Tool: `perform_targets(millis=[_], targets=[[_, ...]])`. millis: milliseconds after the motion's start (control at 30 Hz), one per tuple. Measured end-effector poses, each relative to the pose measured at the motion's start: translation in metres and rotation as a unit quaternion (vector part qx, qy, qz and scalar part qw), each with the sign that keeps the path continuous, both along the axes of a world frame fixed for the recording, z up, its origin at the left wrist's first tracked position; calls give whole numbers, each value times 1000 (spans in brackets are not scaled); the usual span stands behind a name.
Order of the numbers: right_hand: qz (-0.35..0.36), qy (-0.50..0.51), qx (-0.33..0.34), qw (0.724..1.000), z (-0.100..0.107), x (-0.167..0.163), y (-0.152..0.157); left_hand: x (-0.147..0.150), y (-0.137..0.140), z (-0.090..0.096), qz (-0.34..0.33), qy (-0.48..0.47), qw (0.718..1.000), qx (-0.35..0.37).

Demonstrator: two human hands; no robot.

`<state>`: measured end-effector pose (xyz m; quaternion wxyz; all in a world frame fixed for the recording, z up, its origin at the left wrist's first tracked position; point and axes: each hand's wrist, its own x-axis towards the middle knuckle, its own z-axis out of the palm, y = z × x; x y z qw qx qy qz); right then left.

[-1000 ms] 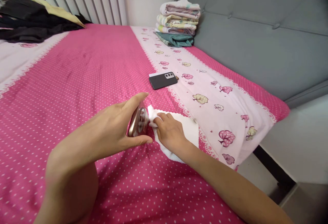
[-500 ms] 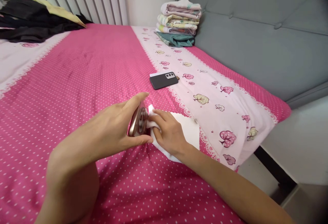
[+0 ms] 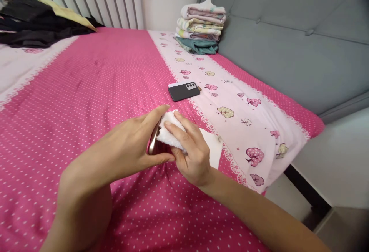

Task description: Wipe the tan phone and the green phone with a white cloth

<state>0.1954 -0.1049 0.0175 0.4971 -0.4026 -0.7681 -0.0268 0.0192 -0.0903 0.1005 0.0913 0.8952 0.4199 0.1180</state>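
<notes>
My left hand (image 3: 135, 136) grips a rose-gold phone (image 3: 153, 140) on edge, thumb below and fingers above. A folded white cloth (image 3: 168, 136) is pinched in the fingers of my right hand (image 3: 191, 152). It presses against the phone's back and covers the camera area, so only the shiny left edge of the phone shows. Partly under my right hand lies a flat white sheet (image 3: 211, 148) with a wavy edge on the bed; I cannot tell its material.
Beyond my hands a black phone (image 3: 180, 92) lies back up on the pink dotted bedspread (image 3: 115, 71), with a pale flat item (image 3: 173, 85) under its far edge. Folded cloths (image 3: 201, 21) are stacked by the grey headboard (image 3: 276, 40). Dark clothes (image 3: 31, 21) lie far left.
My right hand has brought the white cloth up and left onto the phone's back, hiding the cameras that showed before. My left hand keeps its grip, nearly still.
</notes>
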Motion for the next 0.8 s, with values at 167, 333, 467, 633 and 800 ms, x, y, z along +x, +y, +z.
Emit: perform_targets(millis=[167, 333, 467, 633, 800], targets=[[28, -72, -117, 990, -16, -3, 5, -4, 3, -3, 22, 8, 1000, 19], [-1, -200, -307, 930, -31, -5, 10, -9, 5, -1, 39, 20, 999, 18], [10, -138, -269, 953, -26, -5, 9, -11, 5, 0, 38, 4, 999, 14], [24, -17, -94, 995, -3, -7, -1, -7, 9, -4, 9, -28, 999, 14], [31, 2, 46, 998, 14, -7, -10, -3, 13, -6, -40, -72, 997, 2]])
